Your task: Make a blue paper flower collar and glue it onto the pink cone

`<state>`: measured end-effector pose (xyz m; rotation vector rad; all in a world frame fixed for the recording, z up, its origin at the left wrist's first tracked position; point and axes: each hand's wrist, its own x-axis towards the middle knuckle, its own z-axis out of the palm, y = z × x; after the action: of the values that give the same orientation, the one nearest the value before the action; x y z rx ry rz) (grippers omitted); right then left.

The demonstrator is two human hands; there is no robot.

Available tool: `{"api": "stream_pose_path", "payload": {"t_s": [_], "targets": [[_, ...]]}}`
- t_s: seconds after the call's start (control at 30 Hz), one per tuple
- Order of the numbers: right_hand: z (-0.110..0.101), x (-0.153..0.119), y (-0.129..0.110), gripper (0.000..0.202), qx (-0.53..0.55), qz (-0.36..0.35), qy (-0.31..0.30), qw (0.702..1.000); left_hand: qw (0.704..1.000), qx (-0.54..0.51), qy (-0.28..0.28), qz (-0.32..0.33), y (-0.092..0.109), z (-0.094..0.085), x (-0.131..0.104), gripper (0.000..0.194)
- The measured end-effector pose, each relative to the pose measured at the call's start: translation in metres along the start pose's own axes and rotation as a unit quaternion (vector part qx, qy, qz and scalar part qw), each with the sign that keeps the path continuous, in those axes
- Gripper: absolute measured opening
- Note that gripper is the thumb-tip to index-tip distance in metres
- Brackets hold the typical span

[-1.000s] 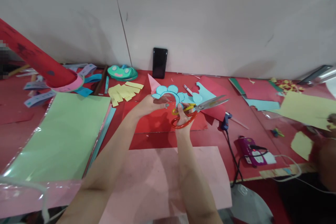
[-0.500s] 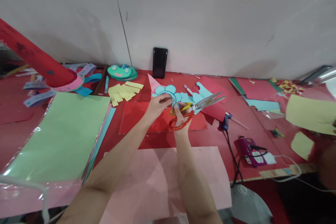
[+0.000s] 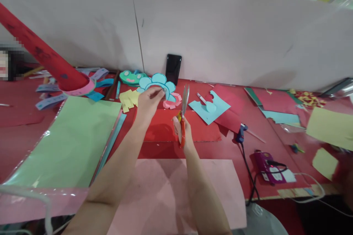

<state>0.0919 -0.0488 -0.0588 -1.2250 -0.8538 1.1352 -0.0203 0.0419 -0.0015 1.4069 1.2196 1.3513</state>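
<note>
Between the fingers of my left hand (image 3: 150,99) is a light-blue paper flower cutout (image 3: 159,79) with dark outlined petals, raised above the table. My right hand (image 3: 185,130) is closed round the handles of orange-and-yellow scissors (image 3: 184,114), whose blades point up toward the wall. A pink paper piece (image 3: 172,102) lies just behind, between the flower and the scissors. Under my hands is a red sheet (image 3: 160,128). To the right rests a cut light-blue sheet (image 3: 220,106) with a marker (image 3: 201,98) on it.
A dark phone (image 3: 173,68) leans on the wall. Yellow strips (image 3: 128,100) and green frog-face cutouts (image 3: 131,78) lie left, beside a green paper pack (image 3: 82,143) and a red cone (image 3: 49,51). A glue gun (image 3: 241,133) and its cord lie right, near a purple box (image 3: 268,167).
My left hand has carried the flower up and left. The scissors have turned from pointing right to pointing up, away from the flower. The light-blue sheet and pink piece now show more fully.
</note>
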Motion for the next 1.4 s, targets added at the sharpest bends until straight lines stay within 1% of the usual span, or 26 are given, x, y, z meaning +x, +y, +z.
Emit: {"api": "stream_pose_path", "payload": {"t_s": [0.1,0.17,0.3,0.4,0.5,0.57,0.63,0.7,0.73,0.77,0.8,0.87,1.0,1.07,1.17,1.3,1.37,1.4], "targets": [[0.004,-0.003,0.003,0.033,-0.020,-0.010,-0.011,1.000,1.000,-0.024,0.009,0.003,0.002,-0.007,0.002,0.027],[0.004,-0.002,0.006,0.030,-0.026,-0.019,0.005,0.999,0.999,-0.030,-0.014,-0.005,0.003,-0.007,0.002,0.027],[-0.001,0.005,0.008,0.026,-0.008,-0.047,0.047,0.998,0.993,0.003,-0.106,-0.048,0.007,-0.003,0.000,0.023],[-0.009,0.011,0.006,0.024,0.026,-0.077,0.076,0.994,0.984,0.032,-0.156,-0.077,0.009,0.000,-0.003,0.021],[-0.017,0.016,0.004,0.022,0.041,-0.098,0.092,0.990,0.970,0.000,-0.229,-0.076,0.008,-0.001,-0.006,0.021],[-0.022,0.019,0.002,0.022,0.061,-0.102,0.094,0.988,0.952,-0.054,-0.291,-0.079,0.004,-0.003,-0.007,0.020],[-0.024,0.019,0.000,0.024,0.103,-0.087,0.080,0.988,0.921,-0.091,-0.369,-0.087,-0.001,-0.005,-0.007,0.022],[-0.023,0.018,-0.002,0.030,0.139,-0.050,0.038,0.988,0.880,-0.109,-0.453,-0.093,-0.004,-0.005,-0.007,0.025],[-0.022,0.017,-0.003,0.034,0.146,-0.028,0.012,0.989,0.860,-0.115,-0.487,-0.096,-0.005,-0.005,-0.008,0.028],[-0.020,0.015,-0.004,0.038,0.146,-0.010,-0.013,0.989,0.845,-0.118,-0.511,-0.103,-0.006,-0.004,-0.009,0.031],[-0.018,0.014,-0.005,0.041,0.140,0.003,-0.037,0.989,0.836,-0.120,-0.525,-0.110,-0.006,-0.003,-0.010,0.035],[-0.013,0.011,-0.006,0.044,0.127,0.019,-0.062,0.990,0.823,-0.119,-0.542,-0.120,-0.006,0.001,-0.012,0.038],[-0.010,0.010,-0.006,0.041,0.135,0.030,-0.040,0.990,0.787,-0.130,-0.590,-0.123,-0.009,0.007,-0.015,0.036],[-0.012,0.011,-0.006,0.037,0.141,0.031,-0.036,0.989,0.777,-0.130,-0.603,-0.123,-0.012,0.009,-0.015,0.033],[-0.019,0.014,-0.007,0.030,0.177,0.022,-0.024,0.984,0.790,-0.118,-0.590,-0.114,-0.015,0.010,-0.015,0.029],[-0.026,0.020,-0.009,0.039,0.247,-0.002,0.021,0.969,0.802,-0.078,-0.584,-0.099,-0.012,0.008,-0.013,0.024],[-0.029,0.023,-0.010,0.043,0.257,-0.011,0.042,0.965,0.820,-0.039,-0.560,-0.111,-0.009,0.007,-0.012,0.024],[-0.030,0.025,-0.010,0.044,0.256,-0.016,0.055,0.965,0.836,-0.022,-0.534,-0.123,-0.007,0.006,-0.012,0.024]]}}
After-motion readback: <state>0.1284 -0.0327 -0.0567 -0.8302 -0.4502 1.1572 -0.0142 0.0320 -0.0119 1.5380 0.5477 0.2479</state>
